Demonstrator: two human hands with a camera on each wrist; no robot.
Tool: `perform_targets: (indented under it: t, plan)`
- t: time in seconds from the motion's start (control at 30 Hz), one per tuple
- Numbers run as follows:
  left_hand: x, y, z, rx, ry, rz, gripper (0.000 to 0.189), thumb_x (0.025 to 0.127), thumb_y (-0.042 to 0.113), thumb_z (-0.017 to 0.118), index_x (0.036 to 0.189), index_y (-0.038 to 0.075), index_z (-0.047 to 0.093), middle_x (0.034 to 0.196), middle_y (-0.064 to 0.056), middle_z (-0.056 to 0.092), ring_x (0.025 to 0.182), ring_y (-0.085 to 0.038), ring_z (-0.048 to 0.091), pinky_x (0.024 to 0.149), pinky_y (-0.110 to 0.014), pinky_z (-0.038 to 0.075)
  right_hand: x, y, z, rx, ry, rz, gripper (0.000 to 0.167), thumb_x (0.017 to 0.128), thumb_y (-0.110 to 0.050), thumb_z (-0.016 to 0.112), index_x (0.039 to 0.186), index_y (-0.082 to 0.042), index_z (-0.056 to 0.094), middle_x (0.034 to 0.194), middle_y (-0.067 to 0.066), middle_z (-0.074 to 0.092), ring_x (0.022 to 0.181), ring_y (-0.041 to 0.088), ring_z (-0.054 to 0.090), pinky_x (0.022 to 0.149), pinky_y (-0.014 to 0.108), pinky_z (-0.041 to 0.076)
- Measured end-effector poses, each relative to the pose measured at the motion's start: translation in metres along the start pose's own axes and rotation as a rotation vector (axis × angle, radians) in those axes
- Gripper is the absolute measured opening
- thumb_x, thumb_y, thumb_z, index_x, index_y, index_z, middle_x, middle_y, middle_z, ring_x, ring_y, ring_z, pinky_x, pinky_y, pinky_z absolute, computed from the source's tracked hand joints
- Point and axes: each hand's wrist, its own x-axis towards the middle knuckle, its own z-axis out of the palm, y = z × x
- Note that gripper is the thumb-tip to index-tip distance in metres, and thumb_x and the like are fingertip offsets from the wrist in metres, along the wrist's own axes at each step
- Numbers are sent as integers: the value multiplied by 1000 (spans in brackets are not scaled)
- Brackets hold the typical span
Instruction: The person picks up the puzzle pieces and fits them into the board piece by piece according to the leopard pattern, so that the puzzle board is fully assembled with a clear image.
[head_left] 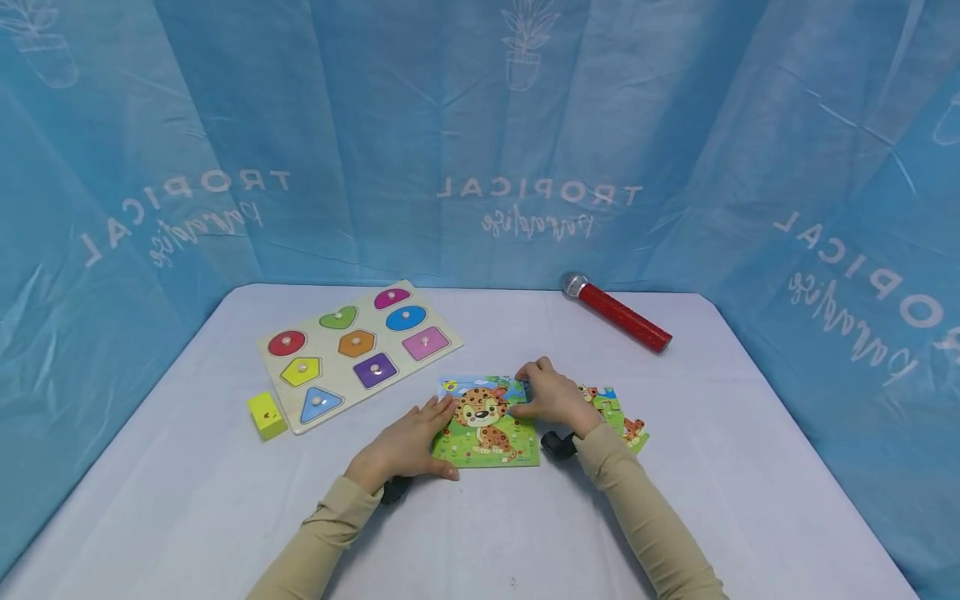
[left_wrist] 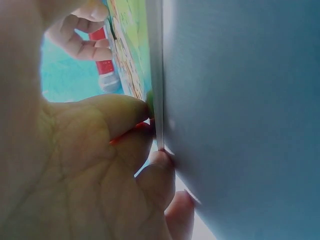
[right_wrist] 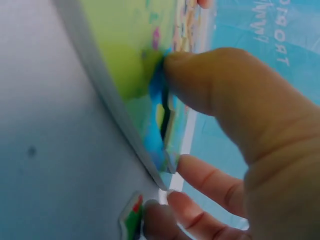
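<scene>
A leopard jigsaw puzzle (head_left: 495, 457) lies flat on the table between the hands. My left hand (head_left: 405, 442) rests along its left side, fingers spread, with the thumb by the lower edge; in the left wrist view, fingertips touch the board's edge (left_wrist: 156, 75). At the upper right corner, my right hand (head_left: 557, 397) holds a puzzle piece (right_wrist: 171, 135) between thumb and fingers. That piece sits slightly raised, and a dark gap shows beside it in the right wrist view. Loose puzzle pieces (head_left: 633, 429) lie right of the board, partly hidden by the right hand and wrist.
A wooden shape board (head_left: 330, 321) with coloured knobbed shapes lies at the back left. Beside it stands a yellow block (head_left: 267, 416). A red microphone (head_left: 622, 317) lies at the back right. Blue printed curtains (head_left: 480, 125) enclose the white table (head_left: 187, 500).
</scene>
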Motion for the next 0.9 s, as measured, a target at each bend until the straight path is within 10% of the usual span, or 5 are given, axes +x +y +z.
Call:
perform_targets:
  t: [0.9]
  plan:
    - [1,-4,0,-6,-4,12,105,76,47,78,154,3,23,162,-16,19,150,-36,14,122,-53,20,8,2,4,84,6,-13,29,85,-34,74,111,-22,71,88,4,55,71,17,46,56,26,36]
